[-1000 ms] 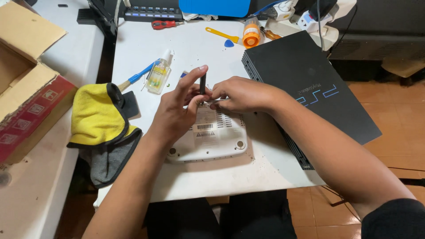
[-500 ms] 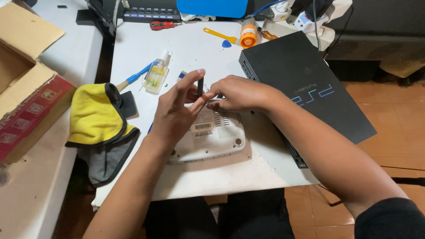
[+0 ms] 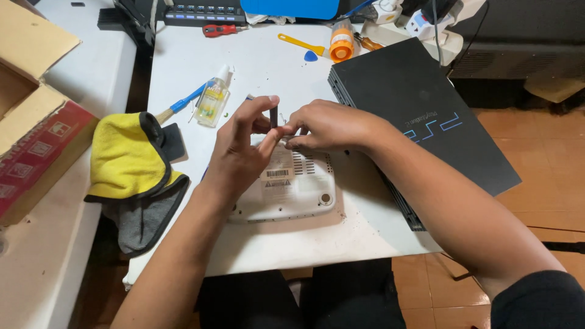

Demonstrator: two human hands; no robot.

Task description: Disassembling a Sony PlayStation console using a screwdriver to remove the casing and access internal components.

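White console [image 3: 298, 189] lies under both hands; left hand [image 3: 241, 152] grip pinches a dark tool [image 3: 273, 116], right hand [image 3: 329, 125] grip unclear.

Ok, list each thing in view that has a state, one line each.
white console: underside up, flat on the table
black console: flat, case closed
small dark tool: upright, pinched by left hand
right hand: fingertips at the tool's tip
yellow cloth: crumpled
clear bottle: capped, lying down
cardboard box: flaps open

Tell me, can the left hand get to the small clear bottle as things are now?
Probably yes: the small clear bottle stands just beyond the left hand with bare table between, but that hand pinches a small dark tool.
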